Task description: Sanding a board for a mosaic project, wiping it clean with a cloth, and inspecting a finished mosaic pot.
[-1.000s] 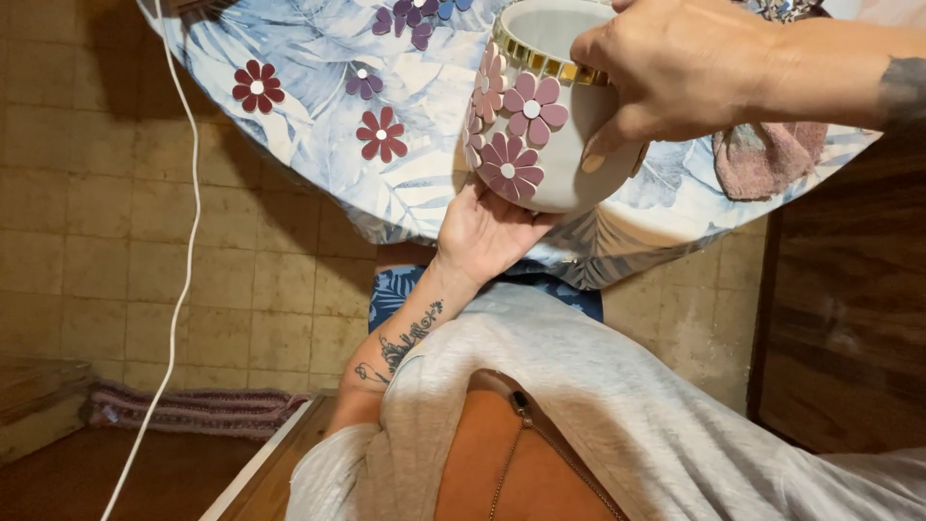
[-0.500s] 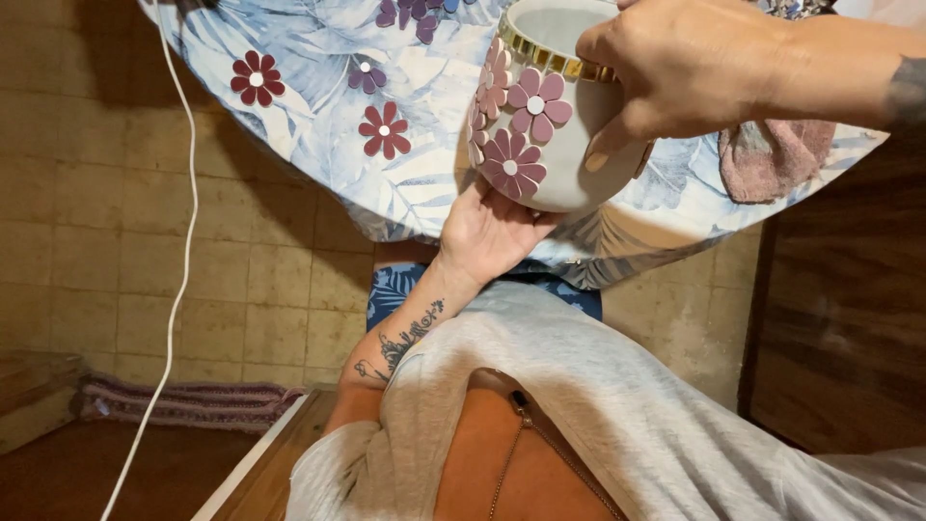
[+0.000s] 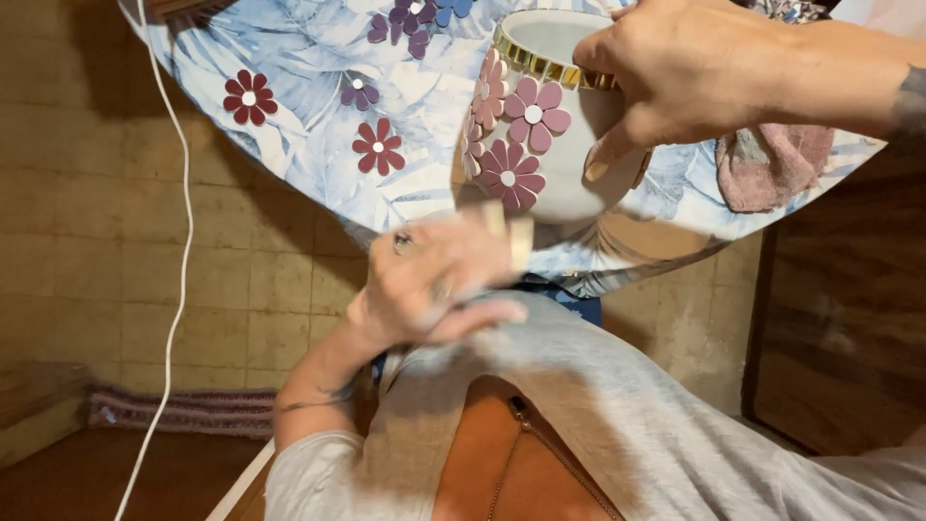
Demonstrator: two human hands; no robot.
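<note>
Nearest the camera lies the person's lap: a grey garment [image 3: 598, 405] draped over an orange-brown bag [image 3: 492, 463] with a thin chain strap. Just above it, the left hand [image 3: 439, 280] hangs in the air, blurred with motion, palm turned partly up and fingers loosely curled and spread. It wears a ring, and a small pale flat piece [image 3: 521, 241] seems to sit at its fingertips, though the blur makes it unclear whether the piece is pinched or only resting there. The forearm below it carries a dark tattoo near the wrist.

Beyond and above that hand is the white pot [image 3: 550, 145], a rounded ceramic vessel with a band of gold mosaic tiles round its rim and pink and purple flower shapes stuck to its side. The right hand [image 3: 685, 82] grips it from above at the rim, thumb pressed down the outer wall, fingers closed over the edge. The pot is tilted, its mouth facing up and away, held just over the edge of the floral tablecloth [image 3: 318, 145].

Half a second earlier the left hand was cupped flat against the underside of the pot, touching it; now it has dropped clear of the pot and lies below and to the left. The right hand's grip is unchanged.

Right of the pot a pink cloth [image 3: 772, 164] lies on the tablecloth. Far left of the pot a white cord [image 3: 178, 289] hangs before the tiled wall [image 3: 96, 241].
</note>
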